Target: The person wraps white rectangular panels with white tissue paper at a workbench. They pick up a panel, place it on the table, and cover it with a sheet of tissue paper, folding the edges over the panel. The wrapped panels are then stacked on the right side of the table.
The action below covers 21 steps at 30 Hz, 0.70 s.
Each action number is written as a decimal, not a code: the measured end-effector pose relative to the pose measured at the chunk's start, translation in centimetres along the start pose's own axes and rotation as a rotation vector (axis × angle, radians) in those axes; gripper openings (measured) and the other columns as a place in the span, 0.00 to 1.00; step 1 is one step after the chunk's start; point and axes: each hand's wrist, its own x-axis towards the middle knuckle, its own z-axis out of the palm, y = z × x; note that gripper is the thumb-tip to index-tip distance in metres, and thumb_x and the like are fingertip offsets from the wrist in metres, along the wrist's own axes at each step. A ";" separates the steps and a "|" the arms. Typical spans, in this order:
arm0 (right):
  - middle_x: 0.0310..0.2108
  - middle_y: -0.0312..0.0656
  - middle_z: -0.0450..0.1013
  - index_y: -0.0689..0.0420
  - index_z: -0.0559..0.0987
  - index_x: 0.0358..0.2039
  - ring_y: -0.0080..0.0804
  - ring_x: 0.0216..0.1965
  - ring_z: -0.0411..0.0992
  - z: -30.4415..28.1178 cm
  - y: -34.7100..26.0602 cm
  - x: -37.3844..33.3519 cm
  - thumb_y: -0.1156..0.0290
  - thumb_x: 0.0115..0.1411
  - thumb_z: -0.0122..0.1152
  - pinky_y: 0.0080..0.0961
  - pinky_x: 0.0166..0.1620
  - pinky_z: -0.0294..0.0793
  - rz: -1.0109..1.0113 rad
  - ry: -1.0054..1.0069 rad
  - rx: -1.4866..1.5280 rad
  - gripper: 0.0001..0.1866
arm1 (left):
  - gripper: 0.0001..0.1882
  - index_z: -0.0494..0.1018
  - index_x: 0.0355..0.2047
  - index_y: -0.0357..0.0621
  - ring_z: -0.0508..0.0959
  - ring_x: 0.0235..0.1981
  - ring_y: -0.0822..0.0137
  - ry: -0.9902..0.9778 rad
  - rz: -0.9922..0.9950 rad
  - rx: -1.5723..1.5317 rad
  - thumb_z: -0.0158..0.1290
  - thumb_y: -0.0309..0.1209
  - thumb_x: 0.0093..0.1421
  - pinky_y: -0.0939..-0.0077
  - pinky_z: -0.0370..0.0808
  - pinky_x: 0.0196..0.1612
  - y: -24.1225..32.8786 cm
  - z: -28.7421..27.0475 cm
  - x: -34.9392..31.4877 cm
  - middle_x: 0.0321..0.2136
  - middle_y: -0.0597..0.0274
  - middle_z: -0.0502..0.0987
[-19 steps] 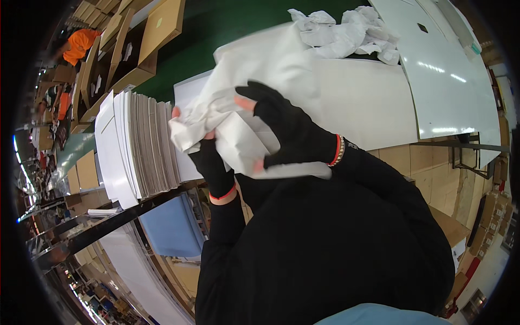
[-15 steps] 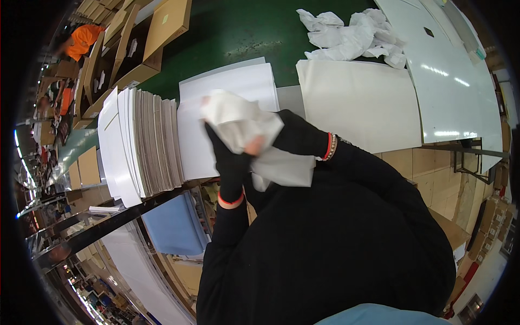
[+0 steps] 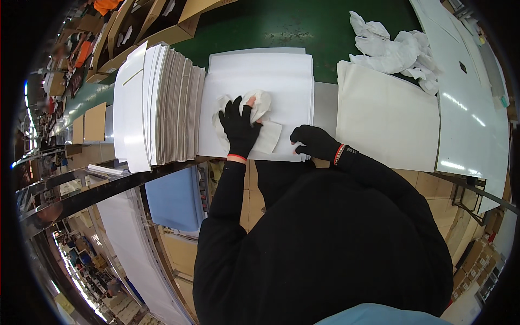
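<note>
the left hand (image 3: 240, 127), in a black glove with some fingertips bare, is resting over a crumpled white wad (image 3: 268, 138), its fingers lying parted; whether they are gripping or only pressing, one cannot tell. the wad is lying on a stack of white sheets (image 3: 295, 76), nearer its left front part, and the stack is sitting by the front edge of the green counter (image 3: 260, 27). the right hand (image 3: 316, 142) is hanging half-curled at the stack's right front corner; the view is not showing whether it is pinching a sheet.

the wad is looking light, soft and limp, probably easy to bunch from any side, with its loose right flap offering a handy hold. the sheets are looking thin, smooth and perhaps slippery, so they are likely to crease under a hard pinch; their front corners are seeming the safest grip.

left of the sheets, a tall pile of boards (image 3: 179, 108) is standing along the front edge; to the right, cream paper (image 3: 387, 116) is lying, with more crumpled paper (image 3: 398, 51) behind it.
</note>
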 end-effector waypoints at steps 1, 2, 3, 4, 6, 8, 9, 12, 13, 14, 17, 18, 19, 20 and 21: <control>0.28 0.39 0.67 0.54 0.74 0.28 0.39 0.36 0.68 0.0 0.3 0.1 0.68 0.45 0.66 0.35 0.39 0.69 -0.017 -0.014 -0.040 0.11 | 0.43 0.62 0.60 0.61 0.65 0.56 0.47 0.003 -0.039 0.009 0.65 0.39 0.40 0.49 0.62 0.55 0.3 -0.1 -0.4 0.56 0.53 0.65; 0.29 0.39 0.67 0.54 0.74 0.28 0.40 0.37 0.68 -0.1 0.6 0.3 0.68 0.44 0.67 0.35 0.39 0.69 -0.033 -0.029 -0.080 0.12 | 0.45 0.61 0.61 0.61 0.64 0.56 0.47 0.006 -0.078 0.019 0.65 0.43 0.40 0.47 0.61 0.55 0.5 -0.1 -0.6 0.57 0.53 0.64; 0.29 0.38 0.66 0.53 0.74 0.29 0.40 0.38 0.67 -0.3 0.8 0.6 0.68 0.43 0.67 0.35 0.40 0.69 -0.056 -0.046 -0.119 0.13 | 0.46 0.59 0.62 0.61 0.66 0.55 0.47 -0.043 -0.064 -0.053 0.65 0.41 0.40 0.48 0.63 0.54 0.5 -0.3 -0.5 0.56 0.53 0.64; 0.29 0.39 0.66 0.53 0.74 0.28 0.40 0.37 0.67 -0.1 1.2 0.7 0.68 0.43 0.67 0.35 0.39 0.69 -0.067 -0.034 -0.129 0.12 | 0.47 0.58 0.62 0.61 0.67 0.53 0.48 -0.091 -0.049 -0.125 0.65 0.40 0.41 0.50 0.65 0.53 0.1 -0.6 -0.4 0.55 0.53 0.65; 0.27 0.39 0.65 0.52 0.74 0.26 0.39 0.35 0.66 0.7 2.4 1.2 0.68 0.43 0.65 0.34 0.39 0.69 -0.099 -0.007 -0.147 0.10 | 0.49 0.55 0.64 0.59 0.70 0.50 0.49 -0.189 -0.058 -0.245 0.65 0.37 0.41 0.55 0.69 0.49 -0.8 -1.1 0.3 0.54 0.53 0.66; 0.27 0.39 0.66 0.52 0.73 0.22 0.38 0.34 0.67 0.7 3.3 1.8 0.68 0.44 0.62 0.34 0.36 0.69 -0.181 -0.022 -0.336 0.06 | 0.51 0.52 0.65 0.55 0.73 0.47 0.51 -0.292 -0.112 -0.336 0.65 0.34 0.41 0.59 0.73 0.44 -2.2 -1.6 1.4 0.52 0.52 0.67; 0.27 0.39 0.66 0.51 0.73 0.22 0.38 0.33 0.67 0.4 3.9 1.9 0.69 0.44 0.62 0.34 0.36 0.69 -0.200 0.001 -0.369 0.06 | 0.48 0.53 0.62 0.49 0.75 0.43 0.52 -0.202 -0.099 -0.314 0.65 0.30 0.41 0.65 0.75 0.39 -2.3 -2.0 2.2 0.49 0.52 0.69; 0.29 0.41 0.69 0.55 0.75 0.24 0.38 0.37 0.70 -2.0 5.3 1.0 0.70 0.50 0.61 0.34 0.37 0.71 0.059 0.103 -0.142 0.05 | 0.41 0.58 0.56 0.46 0.75 0.44 0.50 0.023 -0.183 -0.414 0.64 0.29 0.42 0.63 0.75 0.41 -0.4 -3.3 4.0 0.47 0.52 0.70; 0.32 0.41 0.71 0.56 0.76 0.25 0.38 0.38 0.71 -3.1 5.3 0.2 0.70 0.52 0.60 0.33 0.39 0.72 0.107 0.212 -0.133 0.04 | 0.34 0.61 0.50 0.46 0.75 0.43 0.50 0.141 -0.095 -0.441 0.64 0.28 0.42 0.63 0.75 0.41 0.3 -2.8 4.1 0.46 0.52 0.71; 0.34 0.42 0.72 0.57 0.77 0.27 0.37 0.40 0.72 -4.1 5.2 -0.6 0.70 0.54 0.60 0.33 0.41 0.73 0.155 0.321 -0.124 0.04 | 0.33 0.64 0.49 0.46 0.75 0.45 0.51 0.169 -0.046 -0.412 0.64 0.27 0.41 0.63 0.74 0.43 1.0 -2.3 4.1 0.47 0.53 0.72; 0.41 0.44 0.74 0.56 0.73 0.49 0.34 0.40 0.75 -6.0 5.8 -2.9 0.68 0.56 0.62 0.27 0.42 0.75 0.235 0.588 -0.009 0.20 | 0.33 0.66 0.48 0.47 0.73 0.44 0.54 -0.081 0.106 -0.373 0.64 0.26 0.38 0.63 0.71 0.45 3.1 -0.2 3.6 0.50 0.55 0.70; 0.41 0.45 0.73 0.58 0.71 0.51 0.33 0.39 0.75 -5.8 6.3 -3.4 0.66 0.56 0.63 0.27 0.40 0.76 0.404 0.612 0.098 0.23 | 0.34 0.66 0.49 0.50 0.74 0.42 0.55 -0.139 0.192 -0.207 0.64 0.27 0.39 0.62 0.71 0.43 3.0 1.5 2.3 0.52 0.56 0.69; 0.40 0.45 0.73 0.59 0.68 0.53 0.33 0.38 0.76 -5.3 6.9 -4.0 0.63 0.56 0.64 0.27 0.38 0.76 0.578 0.637 0.211 0.27 | 0.34 0.67 0.50 0.53 0.74 0.42 0.54 -0.181 0.187 -0.226 0.64 0.27 0.39 0.62 0.71 0.43 3.3 1.5 2.3 0.52 0.56 0.69; 0.40 0.46 0.73 0.61 0.66 0.55 0.32 0.36 0.76 -5.0 7.4 -4.8 0.61 0.56 0.65 0.26 0.35 0.77 0.750 0.659 0.326 0.31 | 0.35 0.68 0.50 0.55 0.74 0.43 0.54 -0.223 0.181 -0.244 0.64 0.28 0.39 0.62 0.72 0.43 3.4 1.5 2.4 0.52 0.57 0.68; 0.37 0.47 0.73 0.66 0.64 0.55 0.30 0.31 0.76 -5.5 4.5 -4.3 0.55 0.56 0.66 0.27 0.30 0.77 0.804 0.616 0.782 0.35 | 0.34 0.69 0.50 0.57 0.74 0.43 0.54 -0.213 0.135 -0.288 0.64 0.28 0.39 0.62 0.73 0.42 2.9 1.4 2.4 0.52 0.57 0.68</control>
